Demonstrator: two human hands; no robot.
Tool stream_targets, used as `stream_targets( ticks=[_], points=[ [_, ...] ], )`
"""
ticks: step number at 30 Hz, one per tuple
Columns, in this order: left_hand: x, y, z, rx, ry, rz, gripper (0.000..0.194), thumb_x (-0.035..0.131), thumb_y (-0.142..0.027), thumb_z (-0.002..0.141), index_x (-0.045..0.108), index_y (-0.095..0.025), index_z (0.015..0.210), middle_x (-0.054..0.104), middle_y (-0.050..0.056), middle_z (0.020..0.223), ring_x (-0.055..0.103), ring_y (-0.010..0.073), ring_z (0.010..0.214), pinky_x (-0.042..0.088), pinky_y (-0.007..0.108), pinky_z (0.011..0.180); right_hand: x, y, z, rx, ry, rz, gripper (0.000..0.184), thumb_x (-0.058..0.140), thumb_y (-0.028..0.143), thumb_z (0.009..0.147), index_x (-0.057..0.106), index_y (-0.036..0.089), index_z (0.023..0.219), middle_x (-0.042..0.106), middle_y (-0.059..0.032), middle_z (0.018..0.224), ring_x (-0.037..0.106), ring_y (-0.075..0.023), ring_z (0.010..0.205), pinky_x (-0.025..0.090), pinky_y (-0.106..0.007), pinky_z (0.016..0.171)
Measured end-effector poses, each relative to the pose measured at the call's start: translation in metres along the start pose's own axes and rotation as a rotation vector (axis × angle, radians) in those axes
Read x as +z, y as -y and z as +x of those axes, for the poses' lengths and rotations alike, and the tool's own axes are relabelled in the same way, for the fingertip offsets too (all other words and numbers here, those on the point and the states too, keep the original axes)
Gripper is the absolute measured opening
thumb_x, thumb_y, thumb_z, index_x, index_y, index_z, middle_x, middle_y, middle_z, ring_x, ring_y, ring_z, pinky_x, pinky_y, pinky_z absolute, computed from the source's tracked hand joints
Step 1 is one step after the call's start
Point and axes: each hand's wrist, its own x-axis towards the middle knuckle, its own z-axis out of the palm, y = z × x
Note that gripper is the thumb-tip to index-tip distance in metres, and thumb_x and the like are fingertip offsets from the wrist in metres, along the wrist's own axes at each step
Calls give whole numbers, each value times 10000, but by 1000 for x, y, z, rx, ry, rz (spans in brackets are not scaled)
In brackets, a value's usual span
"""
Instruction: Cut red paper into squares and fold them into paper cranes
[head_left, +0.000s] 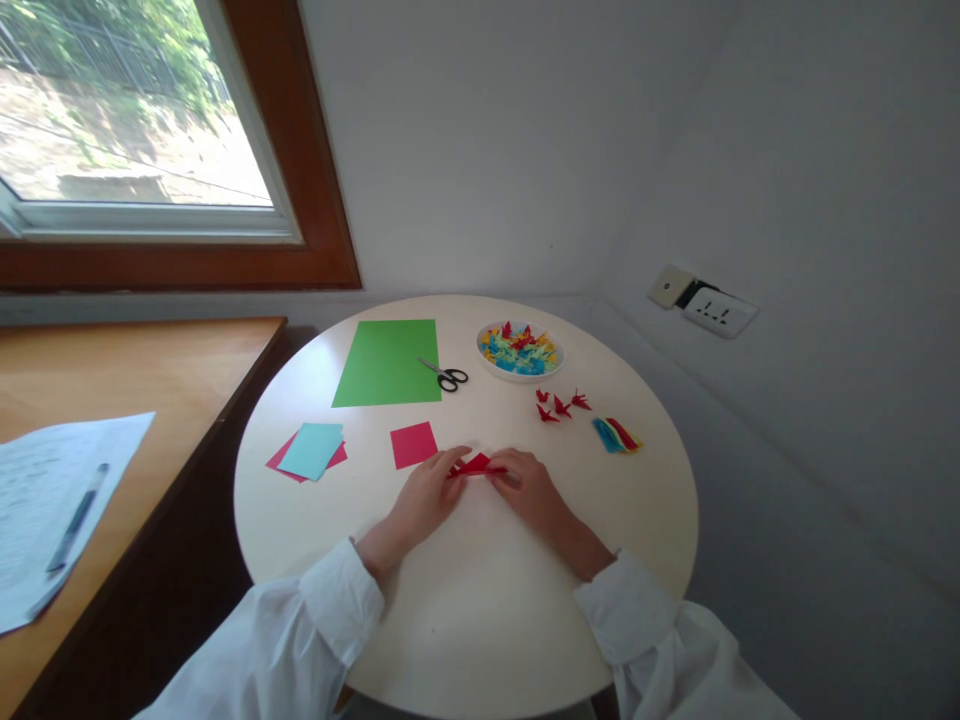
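On a round white table [465, 600] my left hand [424, 495] and my right hand [529, 485] pinch a small folded piece of red paper [474, 465] between their fingertips, pressing it against the tabletop. Both hands have fingers closed on the paper's ends. A flat red paper square [413, 444] lies just beyond my left hand. Three small red folded cranes [559, 405] sit beyond my right hand.
A green sheet [388, 362] and black scissors [446, 375] lie at the back. A white plate [520, 352] holds several coloured paper cranes. Light blue and pink papers [309, 452] lie left; a coloured paper stack [616, 435] right. A wooden desk [112, 400] holds papers and a pen [75, 520].
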Motion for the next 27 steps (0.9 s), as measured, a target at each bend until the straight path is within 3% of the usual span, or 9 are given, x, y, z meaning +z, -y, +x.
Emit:
stream_targets(
  ticks=[4,8,11,15,17,20,27],
  points=[
    [-9,-6,6,22,5,-120,416,494,-224,830,444,-198,1242,628,107,1108,609,180,967,498,330,824,-4,5,8,-49,25,9,150,557,77,771,642,200,774,712,-36,826,650,-169,785,500,-319,735],
    [-26,-17,25,-12,77,-191,382,440,-241,855,452,-188,1233,669,92,976,632,169,853,506,315,755,-12,10,21,-88,64,-5,171,565,69,779,653,210,821,714,-32,889,644,-172,867,480,-348,809],
    [-43,-28,44,51,118,-88,229,449,-209,825,593,-169,1000,679,79,947,621,175,812,488,309,745,-21,14,35,-154,54,-27,169,557,78,782,654,211,823,695,-50,938,621,-184,928,473,-375,842],
    [-64,-37,71,29,126,-6,237,417,-100,756,628,-158,845,680,43,787,597,157,684,462,270,647,-31,18,56,-229,22,-78,168,541,85,787,647,205,838,634,-81,1041,562,-200,1023,459,-396,883],
    [-71,-38,83,24,11,-34,298,442,-97,729,605,-151,972,676,46,861,591,151,717,456,263,664,-35,20,67,-237,-26,-117,157,546,105,791,646,212,847,573,-91,1143,501,-217,1120,437,-417,920],
    [-77,-36,99,-14,-136,-97,374,443,-133,737,559,-155,1092,642,12,745,552,132,627,439,249,605,-38,25,83,-249,-100,-186,129,575,181,804,659,230,888,503,-92,1217,436,-241,1180,421,-436,931],
    [-88,-39,121,-23,-378,-304,227,458,-167,721,621,-144,876,649,23,790,550,121,636,429,236,593,-36,28,118,-221,-301,-154,157,567,189,809,697,232,885,534,-65,924,520,-208,938,445,-378,861]
  ],
)
